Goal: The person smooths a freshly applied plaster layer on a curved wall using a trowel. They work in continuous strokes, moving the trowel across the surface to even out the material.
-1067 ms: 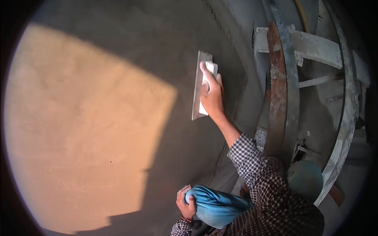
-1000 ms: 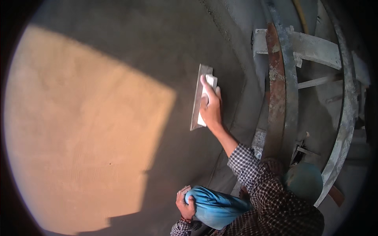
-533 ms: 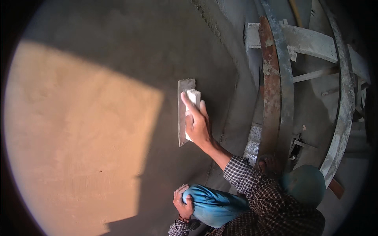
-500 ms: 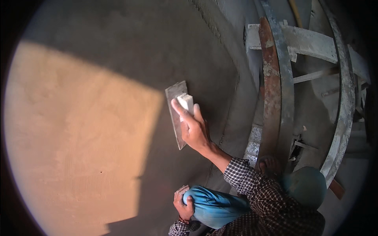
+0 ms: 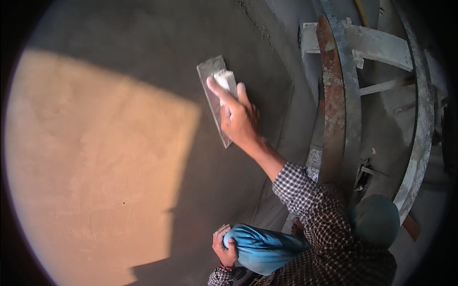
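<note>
My right hand is closed round the pale, worn handle of a flat rectangular plastering trowel. Its metal blade lies against a smooth grey cement surface, long side running up and down in the picture. The index finger stretches forward along the handle. Lower down, my left hand is wrapped over my bent knee in blue cloth, its fingers curled round the front. Both forearms wear checked sleeves.
Bright sunlight covers the left of the cement, with a sharp shadow edge. A rough ridge runs along its right side. Beyond stand cement-spattered metal bars, a rusty strip and a pale crosspiece.
My right hand and the trowel have slid farther up the cement, away from me, the arm stretching out. My left hand stays on the knee.
</note>
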The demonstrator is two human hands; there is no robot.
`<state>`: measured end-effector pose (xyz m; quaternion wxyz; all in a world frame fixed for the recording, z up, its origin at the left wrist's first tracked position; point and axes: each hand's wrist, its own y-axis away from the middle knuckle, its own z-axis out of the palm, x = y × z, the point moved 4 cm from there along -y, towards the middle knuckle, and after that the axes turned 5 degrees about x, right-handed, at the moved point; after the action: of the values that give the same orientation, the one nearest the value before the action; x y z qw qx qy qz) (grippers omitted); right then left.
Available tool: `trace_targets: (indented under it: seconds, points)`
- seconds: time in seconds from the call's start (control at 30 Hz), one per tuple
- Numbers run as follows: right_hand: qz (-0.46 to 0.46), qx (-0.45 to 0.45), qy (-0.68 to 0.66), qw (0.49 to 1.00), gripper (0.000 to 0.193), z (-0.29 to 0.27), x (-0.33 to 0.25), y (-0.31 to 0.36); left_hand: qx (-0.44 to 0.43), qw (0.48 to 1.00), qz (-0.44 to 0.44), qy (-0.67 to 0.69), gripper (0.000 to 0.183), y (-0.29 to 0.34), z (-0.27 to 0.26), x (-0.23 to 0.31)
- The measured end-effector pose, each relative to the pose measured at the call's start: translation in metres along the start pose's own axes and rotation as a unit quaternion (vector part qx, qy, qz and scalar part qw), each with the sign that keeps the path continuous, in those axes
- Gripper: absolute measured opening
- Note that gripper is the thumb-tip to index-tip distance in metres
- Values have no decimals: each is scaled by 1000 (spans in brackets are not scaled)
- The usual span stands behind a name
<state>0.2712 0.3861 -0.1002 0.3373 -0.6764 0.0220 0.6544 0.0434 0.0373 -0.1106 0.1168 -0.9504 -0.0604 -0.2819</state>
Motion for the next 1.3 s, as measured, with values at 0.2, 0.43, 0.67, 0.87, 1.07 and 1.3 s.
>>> trace_targets:
  seconds: [0.2,0.43,0.67,0.87,1.07,1.3]
  points:
    - [52,73,-13,996,68,-12,45,-11,-5,1000,-3,14,39,-1,11,1]
    - [0,-49,45,998,71,-4,-22,-25,2,1000,3,-1,38,2,-1,0]
    - [22,33,-57,998,77,-1,20,53,5,1000,0,11,39,-5,2,5]
    - [-38,-53,11,998,78,3,-30,51,-6,1000,-9,6,41,-5,6,3]
    - [126,-37,-37,991,75,4,-23,102,11,1000,-18,-6,41,3,0,1]
    - [56,4,-10,998,75,-4,15,32,20,1000,-20,-3,42,9,4,-5]
